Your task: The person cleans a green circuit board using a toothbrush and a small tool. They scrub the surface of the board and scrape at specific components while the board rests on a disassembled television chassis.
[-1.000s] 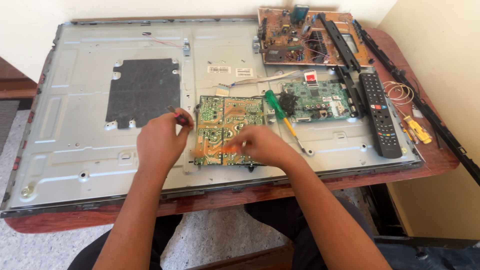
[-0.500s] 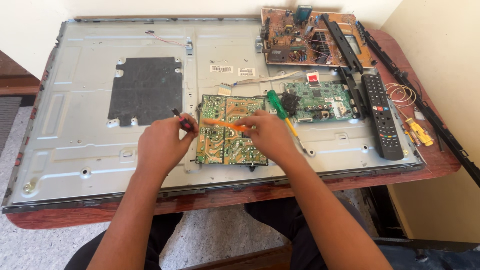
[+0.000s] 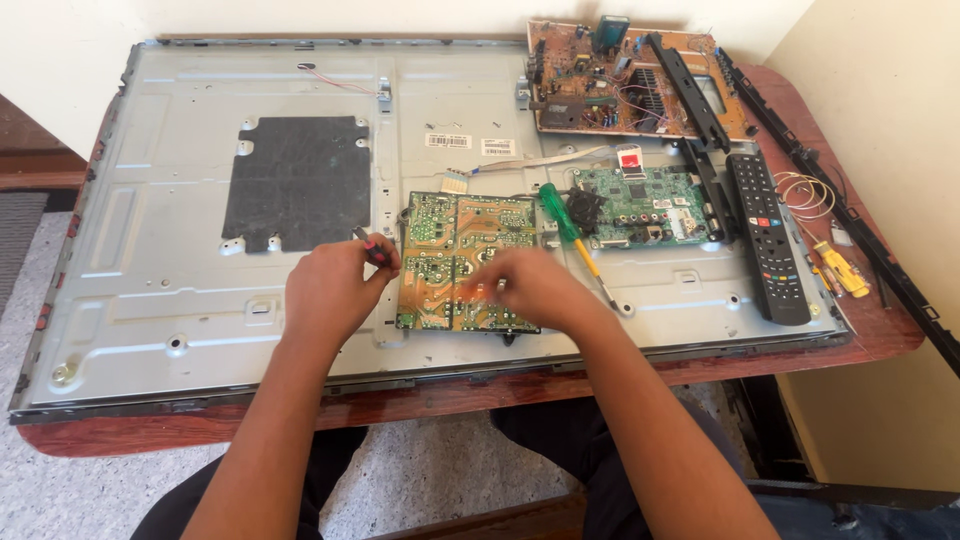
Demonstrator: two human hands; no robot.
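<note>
Reddish-brown and rounded at its corners, our worktop carries a flat television's bare metal back panel, which covers nearly all of it. The rear cover is already off. A brown circuit board lies loose at the far right corner with black plastic strips across it, and a green main board sits just in front of that. A remote control and a small yellow tool lie near the right edge.

As we judge it, the disassembly is partway done: the power board near the front edge, solder side up, remains on the panel under our hands. A green-handled screwdriver rests just beside its right side.

Our left hand is curled tight around a small dark tool with a red handle at the board's left edge. Our right hand rests on the board's lower right; it is blurred, so we cannot tell whether its fingers grip anything.
</note>
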